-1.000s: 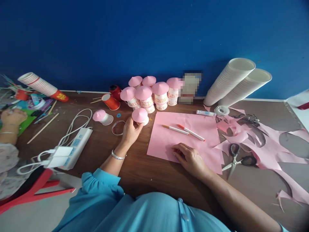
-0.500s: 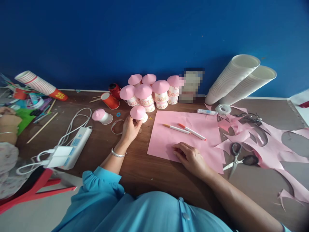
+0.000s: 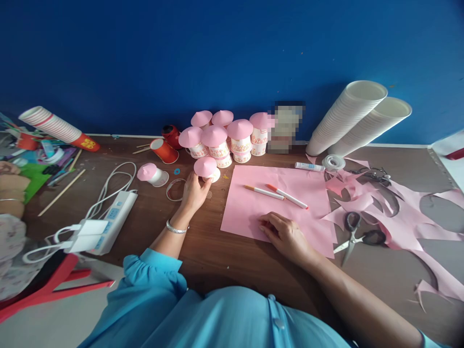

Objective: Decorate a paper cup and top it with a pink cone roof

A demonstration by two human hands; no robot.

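Note:
My left hand (image 3: 195, 193) is closed around the base of a small white paper cup (image 3: 213, 176) topped with a pink paper cone (image 3: 205, 166). Just behind it stand several patterned paper cups (image 3: 218, 151) with pink cone roofs, grouped together. My right hand (image 3: 286, 236) rests at the near edge of a pink paper sheet (image 3: 239, 212), its fingers curled together and no object showing in them. Two markers, one with an orange-brown tip (image 3: 264, 192) and one red (image 3: 288, 196), lie on that sheet.
Scissors (image 3: 352, 238), pink paper scraps (image 3: 402, 222), a tape roll (image 3: 333, 163) and a glue tube (image 3: 309, 166) lie right. Tall white cup stacks (image 3: 350, 116) lean behind. Leftward are a power strip (image 3: 116, 220), a red cup (image 3: 165, 151), another cone-topped cup (image 3: 159, 178) and another person's arm (image 3: 10, 188).

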